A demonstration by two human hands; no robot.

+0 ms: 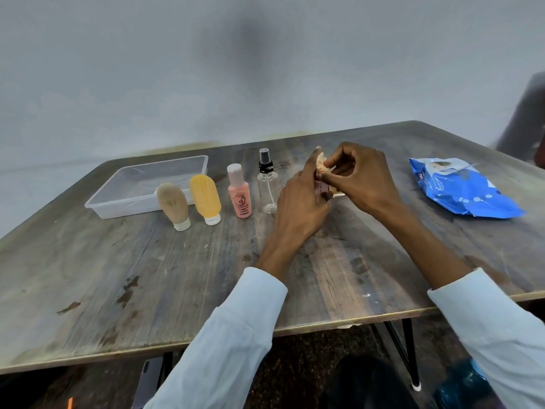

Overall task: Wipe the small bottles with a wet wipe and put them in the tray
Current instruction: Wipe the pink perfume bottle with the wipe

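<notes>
Over the middle of the table my left hand grips a small dark brown bottle, mostly hidden by my fingers. My right hand pinches a crumpled pale wet wipe against the bottle's top. Left of my hands several small bottles stand in a row: a clear spray bottle, a pink bottle, a yellow squeeze tube and a beige squeeze tube, both tubes on their caps. The clear plastic tray sits behind the tubes at the left with nothing in it.
A blue pack of wet wipes lies at the right of the worn wooden table. The table's near edge runs just in front of my sleeves. A dark chair stands at the far right.
</notes>
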